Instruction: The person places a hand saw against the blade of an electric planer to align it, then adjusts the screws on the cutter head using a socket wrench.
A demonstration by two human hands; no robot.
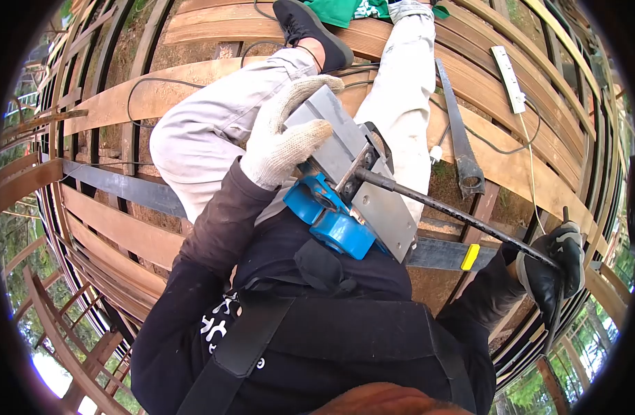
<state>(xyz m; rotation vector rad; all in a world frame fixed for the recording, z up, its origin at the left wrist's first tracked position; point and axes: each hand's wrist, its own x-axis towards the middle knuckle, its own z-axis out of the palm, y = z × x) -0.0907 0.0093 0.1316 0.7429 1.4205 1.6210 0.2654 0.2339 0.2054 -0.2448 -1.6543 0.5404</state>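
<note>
A blue and grey electric hand planer (345,234) lies sole up across my lap, its flat metal base facing me. My left hand (283,131), in a white knit glove, is wrapped round one end of the planer, with the thumb on the metal sole. My right hand (554,266), in a grey and black glove, is closed round the far end of a long black T-handled wrench (455,216). The other end of the wrench meets the planer at the cutter slot in the middle of its sole. Its exact seat there is too small to make out.
A hand saw (455,124) lies on the wooden slats (490,138) right of my leg. Beyond it is a white power strip (507,79) with cords trailing. A yellow piece (471,257) sits on a dark bar. Green cloth (338,10) lies by my feet. Gaps show between slats.
</note>
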